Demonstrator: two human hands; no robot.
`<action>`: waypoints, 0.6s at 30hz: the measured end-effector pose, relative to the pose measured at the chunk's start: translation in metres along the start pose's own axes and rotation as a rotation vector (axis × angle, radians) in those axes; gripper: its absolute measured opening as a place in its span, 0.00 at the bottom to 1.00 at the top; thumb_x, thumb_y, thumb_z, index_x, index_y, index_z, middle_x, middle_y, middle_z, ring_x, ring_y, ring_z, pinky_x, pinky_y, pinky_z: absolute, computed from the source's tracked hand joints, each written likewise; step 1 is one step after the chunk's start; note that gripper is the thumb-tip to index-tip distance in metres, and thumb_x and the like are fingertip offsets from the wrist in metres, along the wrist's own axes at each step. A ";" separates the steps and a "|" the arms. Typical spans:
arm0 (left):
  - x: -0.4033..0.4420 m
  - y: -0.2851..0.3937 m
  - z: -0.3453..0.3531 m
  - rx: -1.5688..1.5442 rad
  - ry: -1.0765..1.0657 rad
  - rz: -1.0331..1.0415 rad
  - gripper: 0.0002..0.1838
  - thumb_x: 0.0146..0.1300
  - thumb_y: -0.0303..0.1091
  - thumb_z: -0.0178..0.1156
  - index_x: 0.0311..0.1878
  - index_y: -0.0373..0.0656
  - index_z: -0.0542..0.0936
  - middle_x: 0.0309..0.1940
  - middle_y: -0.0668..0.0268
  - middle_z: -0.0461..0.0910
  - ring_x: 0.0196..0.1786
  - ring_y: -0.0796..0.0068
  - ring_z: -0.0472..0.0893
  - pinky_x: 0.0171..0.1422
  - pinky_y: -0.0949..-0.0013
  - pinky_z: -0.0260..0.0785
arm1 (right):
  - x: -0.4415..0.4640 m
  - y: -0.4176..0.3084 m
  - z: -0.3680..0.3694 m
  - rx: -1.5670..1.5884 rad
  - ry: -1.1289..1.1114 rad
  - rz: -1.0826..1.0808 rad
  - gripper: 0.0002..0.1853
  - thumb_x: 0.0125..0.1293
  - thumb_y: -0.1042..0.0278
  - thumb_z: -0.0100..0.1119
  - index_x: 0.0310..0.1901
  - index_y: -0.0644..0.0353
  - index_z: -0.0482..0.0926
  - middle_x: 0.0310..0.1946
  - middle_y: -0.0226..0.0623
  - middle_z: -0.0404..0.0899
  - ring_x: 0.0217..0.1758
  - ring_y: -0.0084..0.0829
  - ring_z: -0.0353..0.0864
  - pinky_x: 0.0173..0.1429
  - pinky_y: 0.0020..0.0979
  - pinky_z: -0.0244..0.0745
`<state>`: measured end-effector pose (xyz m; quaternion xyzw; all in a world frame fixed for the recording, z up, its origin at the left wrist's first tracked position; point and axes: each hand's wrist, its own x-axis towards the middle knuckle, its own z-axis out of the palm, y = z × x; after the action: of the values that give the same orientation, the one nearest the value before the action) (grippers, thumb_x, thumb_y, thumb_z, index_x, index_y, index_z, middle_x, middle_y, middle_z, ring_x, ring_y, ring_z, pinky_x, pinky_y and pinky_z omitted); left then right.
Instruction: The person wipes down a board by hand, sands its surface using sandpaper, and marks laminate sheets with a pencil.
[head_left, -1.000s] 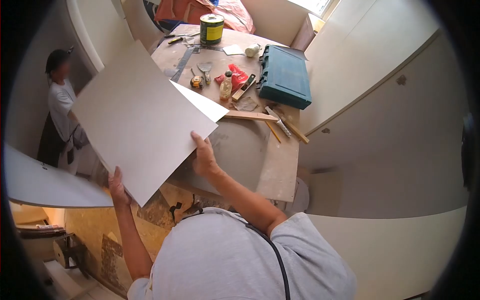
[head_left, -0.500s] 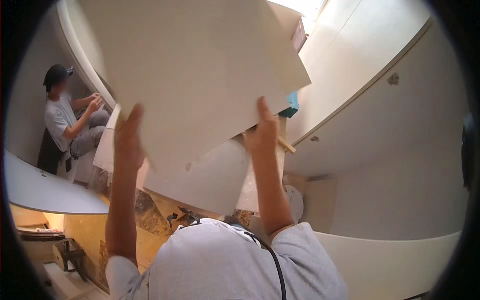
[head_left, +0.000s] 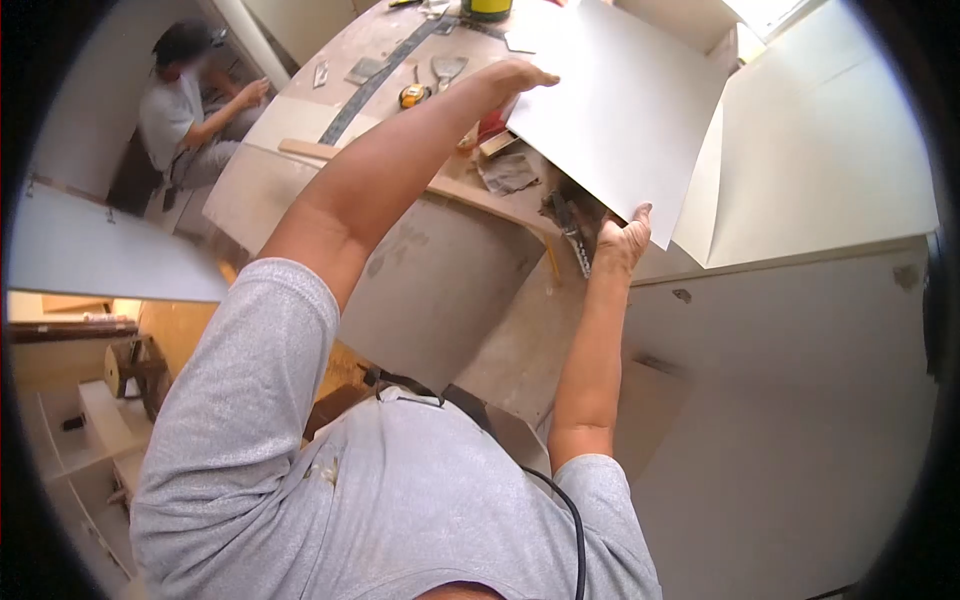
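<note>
A flat white panel [head_left: 625, 110] is held up over the right side of the workbench [head_left: 290, 115], tilted. My left hand [head_left: 520, 76] grips its left edge, fingers partly hidden. At its lower corner my right hand [head_left: 626, 240] pinches the edge, thumb on top. Left of the panel on the bench lie a long metal straightedge [head_left: 385, 78], a yellow tape measure [head_left: 413, 95] and a putty knife [head_left: 448, 68]. A crumpled grey cloth [head_left: 508, 173] is below the panel's left edge.
A person [head_left: 185, 110] sits at the far left, hands together. Large pale boards [head_left: 820, 150] stand along the right. A wooden strip [head_left: 308, 149] lies at the bench's near left, and a green and yellow can [head_left: 487, 9] stands at the back. A hinged door panel [head_left: 110, 245] juts in from the left.
The panel has swung to the right and away from me, with both hands still on it. The bench and its tools have come into view on the left.
</note>
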<state>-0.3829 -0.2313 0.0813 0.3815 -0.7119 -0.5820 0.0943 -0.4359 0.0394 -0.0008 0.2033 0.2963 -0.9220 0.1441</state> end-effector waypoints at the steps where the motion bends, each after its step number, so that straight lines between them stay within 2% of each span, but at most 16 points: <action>1: -0.006 -0.004 0.000 0.228 0.087 -0.049 0.35 0.69 0.54 0.70 0.64 0.31 0.78 0.54 0.50 0.85 0.56 0.57 0.85 0.64 0.47 0.77 | -0.003 0.006 -0.002 -0.021 0.054 0.040 0.25 0.82 0.56 0.57 0.67 0.70 0.73 0.62 0.46 0.79 0.67 0.41 0.78 0.73 0.43 0.76; 2: -0.013 -0.010 -0.009 0.232 0.092 -0.080 0.35 0.69 0.54 0.70 0.64 0.31 0.78 0.54 0.50 0.85 0.56 0.57 0.85 0.64 0.47 0.77 | -0.009 0.014 -0.004 -0.042 0.113 0.077 0.27 0.83 0.55 0.54 0.70 0.71 0.70 0.66 0.48 0.77 0.71 0.41 0.76 0.75 0.42 0.75; 4: -0.036 -0.006 -0.022 0.504 -0.098 0.111 0.40 0.66 0.58 0.71 0.67 0.31 0.76 0.52 0.50 0.85 0.56 0.56 0.84 0.63 0.50 0.74 | 0.008 0.023 -0.015 -0.100 0.190 0.085 0.27 0.83 0.56 0.54 0.68 0.73 0.71 0.67 0.47 0.77 0.68 0.42 0.79 0.73 0.45 0.77; 5: -0.075 0.005 -0.034 0.431 -0.151 0.190 0.40 0.68 0.55 0.69 0.71 0.31 0.74 0.52 0.51 0.85 0.55 0.60 0.83 0.60 0.60 0.74 | 0.025 0.031 -0.028 -0.133 0.176 0.038 0.26 0.83 0.56 0.54 0.68 0.73 0.71 0.66 0.47 0.78 0.67 0.43 0.80 0.72 0.45 0.78; 6: -0.095 0.002 -0.043 0.432 -0.143 0.179 0.40 0.68 0.55 0.69 0.71 0.31 0.74 0.52 0.51 0.85 0.55 0.60 0.83 0.60 0.60 0.74 | 0.040 0.037 -0.037 -0.161 0.155 -0.004 0.26 0.83 0.56 0.54 0.68 0.72 0.72 0.66 0.46 0.79 0.66 0.44 0.81 0.71 0.46 0.79; 7: -0.111 -0.001 -0.058 0.249 -0.249 0.222 0.39 0.70 0.53 0.67 0.73 0.31 0.73 0.54 0.51 0.84 0.54 0.63 0.82 0.60 0.63 0.73 | 0.050 0.039 -0.038 -0.157 0.167 -0.011 0.27 0.83 0.54 0.53 0.68 0.73 0.72 0.65 0.47 0.80 0.66 0.45 0.81 0.71 0.45 0.80; 8: -0.132 -0.006 -0.074 0.063 -0.351 0.264 0.38 0.72 0.51 0.65 0.74 0.32 0.72 0.56 0.52 0.84 0.54 0.65 0.82 0.60 0.66 0.73 | 0.052 0.033 -0.034 -0.142 0.183 0.103 0.27 0.82 0.49 0.55 0.69 0.64 0.75 0.68 0.38 0.79 0.68 0.43 0.79 0.71 0.49 0.78; 10: -0.211 -0.015 -0.102 0.010 -0.146 0.443 0.32 0.76 0.45 0.62 0.73 0.32 0.73 0.57 0.54 0.83 0.57 0.68 0.81 0.63 0.68 0.73 | 0.086 0.030 -0.048 -0.092 0.086 0.143 0.30 0.82 0.46 0.53 0.70 0.64 0.73 0.70 0.43 0.77 0.71 0.45 0.76 0.75 0.53 0.74; 11: -0.230 -0.041 -0.117 0.013 -0.056 0.452 0.32 0.76 0.44 0.62 0.73 0.31 0.72 0.59 0.54 0.82 0.59 0.68 0.81 0.65 0.67 0.73 | 0.076 0.026 -0.042 -0.030 0.008 0.163 0.34 0.82 0.39 0.49 0.71 0.64 0.72 0.69 0.46 0.77 0.73 0.47 0.73 0.79 0.58 0.67; 12: -0.246 -0.076 -0.132 0.016 0.035 0.465 0.32 0.76 0.43 0.62 0.74 0.30 0.72 0.61 0.54 0.82 0.61 0.67 0.81 0.68 0.66 0.72 | 0.055 0.021 -0.036 -0.031 -0.003 0.163 0.34 0.82 0.39 0.49 0.71 0.64 0.72 0.69 0.46 0.77 0.73 0.47 0.73 0.79 0.58 0.67; 14: -0.302 -0.123 -0.163 -0.025 0.086 0.317 0.32 0.75 0.43 0.64 0.73 0.31 0.72 0.64 0.53 0.81 0.66 0.67 0.79 0.72 0.65 0.70 | -0.015 0.020 -0.020 -0.184 0.128 0.395 0.32 0.83 0.41 0.48 0.67 0.65 0.74 0.65 0.51 0.79 0.70 0.49 0.77 0.76 0.54 0.72; 15: -0.328 -0.150 -0.170 0.024 0.104 0.236 0.31 0.74 0.42 0.65 0.73 0.32 0.73 0.65 0.53 0.80 0.68 0.66 0.78 0.73 0.63 0.69 | -0.031 0.036 -0.030 -0.442 0.169 0.355 0.30 0.82 0.43 0.51 0.66 0.64 0.75 0.62 0.45 0.82 0.66 0.50 0.79 0.74 0.58 0.72; 17: -0.379 -0.202 -0.179 0.185 0.131 0.148 0.30 0.73 0.41 0.66 0.72 0.34 0.75 0.67 0.51 0.79 0.70 0.62 0.77 0.75 0.60 0.68 | -0.076 0.080 -0.043 -1.042 -0.191 0.092 0.24 0.81 0.49 0.54 0.61 0.64 0.80 0.57 0.46 0.85 0.62 0.50 0.81 0.70 0.53 0.73; 18: -0.397 -0.223 -0.179 0.295 0.124 0.164 0.30 0.72 0.41 0.66 0.72 0.35 0.75 0.68 0.51 0.78 0.71 0.60 0.77 0.75 0.59 0.67 | -0.066 0.104 -0.058 -1.418 -0.716 -0.543 0.20 0.77 0.55 0.57 0.55 0.64 0.84 0.50 0.47 0.86 0.58 0.50 0.83 0.65 0.48 0.75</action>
<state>0.0919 -0.1142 0.0576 0.3671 -0.8111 -0.4370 0.1282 -0.3213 0.0027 -0.0638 -0.3189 0.7806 -0.5288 0.0963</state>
